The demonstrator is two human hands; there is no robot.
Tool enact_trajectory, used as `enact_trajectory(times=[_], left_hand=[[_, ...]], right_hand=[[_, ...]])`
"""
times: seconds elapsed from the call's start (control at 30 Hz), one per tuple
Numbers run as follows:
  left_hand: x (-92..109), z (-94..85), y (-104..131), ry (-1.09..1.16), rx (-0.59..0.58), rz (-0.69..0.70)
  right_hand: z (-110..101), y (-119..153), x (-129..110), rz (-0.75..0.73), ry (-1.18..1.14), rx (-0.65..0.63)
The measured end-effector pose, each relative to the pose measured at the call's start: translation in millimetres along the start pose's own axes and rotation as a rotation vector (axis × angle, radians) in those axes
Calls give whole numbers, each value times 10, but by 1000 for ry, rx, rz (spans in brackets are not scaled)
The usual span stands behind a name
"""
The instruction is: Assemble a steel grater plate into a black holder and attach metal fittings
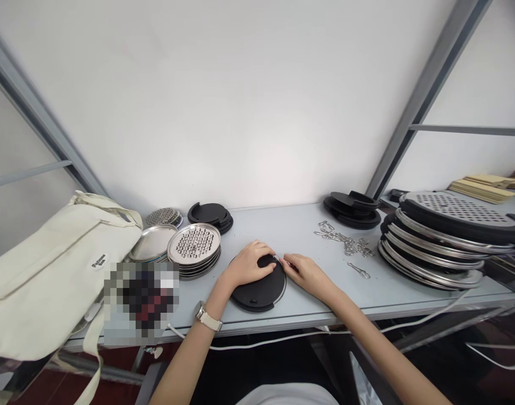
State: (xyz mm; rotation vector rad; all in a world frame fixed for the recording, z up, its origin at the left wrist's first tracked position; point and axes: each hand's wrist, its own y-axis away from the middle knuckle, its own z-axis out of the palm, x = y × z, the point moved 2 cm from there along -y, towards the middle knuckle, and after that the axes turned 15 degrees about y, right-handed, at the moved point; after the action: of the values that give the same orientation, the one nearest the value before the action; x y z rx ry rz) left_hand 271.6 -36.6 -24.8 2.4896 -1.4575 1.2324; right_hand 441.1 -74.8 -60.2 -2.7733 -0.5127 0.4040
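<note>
Near the desk's (299,225) front edge, the round black disc (257,289) lies beneath the left hand (252,264), thumb spread from fingers, its far-right rim bearing a small metal piece (276,257) just left of the right hand's (301,271) bunched fingers, pinch unclear.

You wear a wristwatch on your left wrist: its pale strap (210,322), white or cream, is a smooth flat band, and its rounded case (200,310) has a silvery metallic look, the dial too small to read. Your left forearm (183,360) and right forearm (375,343) are slim and bare, as are your left hand (252,264) and right hand (305,274). Your white garment (286,395) shows as a plain, softly curved patch.
</note>
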Motion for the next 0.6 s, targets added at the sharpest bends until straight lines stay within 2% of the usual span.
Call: enact_trajectory(times=[0.6], left_hand=[[-26,11,3,3,-4,5]], right_hand=[[-16,5,25,11,-35,6]])
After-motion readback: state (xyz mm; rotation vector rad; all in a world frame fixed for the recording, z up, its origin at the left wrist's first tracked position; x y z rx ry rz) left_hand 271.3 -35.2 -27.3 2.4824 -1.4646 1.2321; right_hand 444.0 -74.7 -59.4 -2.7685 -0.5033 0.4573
